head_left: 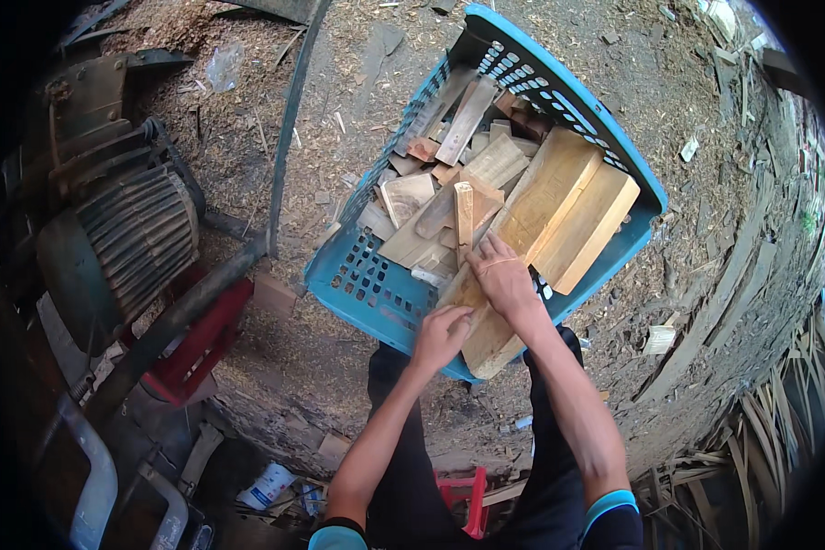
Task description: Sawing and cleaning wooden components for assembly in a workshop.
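"How do the hands sit?"

"The left hand [443, 335] curls its fingers at the near part of the long pale board [543, 203]; I can't tell whether it pinches the edge or merely rests there. The right hand [507, 282] reaches over the board's upper face, fingers extended, with any grip underneath hidden."

"Why both?"

"Probably for steadiness: one hand near the end and one on top would stop a long piece sliding."

"And what holds it all?"

"A blue basket [350, 266] with perforated walls, on the ground in front of the hands. Inside, beyond the left hand, mixed offcuts [408, 197] lie crisscrossed, seemingly dropped in loosely. A narrow stick [464, 209] lies on them, its near end just beside the right hand's fingers. The long board stretches past that hand, and to its right a thick timber [588, 229] lies alongside, perhaps because long pieces fit best that way."
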### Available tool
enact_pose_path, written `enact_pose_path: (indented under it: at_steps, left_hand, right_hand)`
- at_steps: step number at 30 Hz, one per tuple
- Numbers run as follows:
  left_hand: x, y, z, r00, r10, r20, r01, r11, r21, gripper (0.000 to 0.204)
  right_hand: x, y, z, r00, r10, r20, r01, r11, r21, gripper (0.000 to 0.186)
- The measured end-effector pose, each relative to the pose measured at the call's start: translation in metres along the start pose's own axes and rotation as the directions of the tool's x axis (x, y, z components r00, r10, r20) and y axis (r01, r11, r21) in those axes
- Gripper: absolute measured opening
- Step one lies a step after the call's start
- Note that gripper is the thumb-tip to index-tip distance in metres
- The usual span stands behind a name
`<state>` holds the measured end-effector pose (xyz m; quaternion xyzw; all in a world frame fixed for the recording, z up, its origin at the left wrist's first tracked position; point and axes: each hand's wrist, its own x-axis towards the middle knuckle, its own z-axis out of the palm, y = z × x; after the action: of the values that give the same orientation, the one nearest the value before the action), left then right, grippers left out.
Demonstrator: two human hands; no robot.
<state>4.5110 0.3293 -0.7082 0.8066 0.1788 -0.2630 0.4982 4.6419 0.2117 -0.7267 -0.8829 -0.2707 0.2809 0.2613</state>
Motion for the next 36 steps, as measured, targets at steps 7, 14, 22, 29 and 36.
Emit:
enact_pose_path:
  at_steps: [7, 14, 22, 29, 36]
  left_hand:
    - [0.117, -0.031, -0.059, 0.968, -0.112, -0.226, 0.151, 0.975, 0.162, 0.065]
    - [0.166, -0.044, -0.071, 0.921, -0.359, 0.149, 0.296, 0.897, 0.329, 0.079]
    - [0.137, -0.009, -0.065, 0.986, -0.164, 0.006, 0.15, 0.917, 0.37, 0.052]
    - [0.099, 0.009, -0.054, 0.995, 0.095, -0.025, -0.085, 0.96, 0.266, 0.037]
    - [0.048, 0.019, -0.051, 0.94, 0.341, -0.024, -0.31, 0.878, 0.365, 0.032]
  right_hand:
    - [-0.014, 0.025, 0.005, 0.977, -0.028, 0.213, 0.091, 0.953, -0.289, 0.026]
    - [0.011, 0.024, -0.006, 0.942, 0.331, 0.054, -0.325, 0.861, 0.392, 0.056]
    - [0.092, 0.019, -0.012, 0.925, 0.373, 0.068, -0.369, 0.845, 0.387, 0.046]
    - [0.028, 0.048, -0.033, 0.957, 0.286, 0.045, -0.277, 0.855, 0.439, 0.032]
    - [-0.018, 0.006, -0.083, 0.963, 0.151, 0.221, -0.248, 0.816, 0.522, 0.04]
